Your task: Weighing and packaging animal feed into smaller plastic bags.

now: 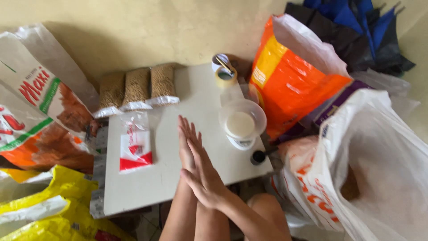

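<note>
Orange sack (290,85) half behind bowl (243,117)

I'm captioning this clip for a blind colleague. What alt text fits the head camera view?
Seen from above, a person presses the left hand and right hand together, palms touching, over a small white table. On it lie three sealed packets of grain, a stack of empty plastic bags, a clear bowl on a scale and tape rolls. Large feed sacks surround it.
</note>
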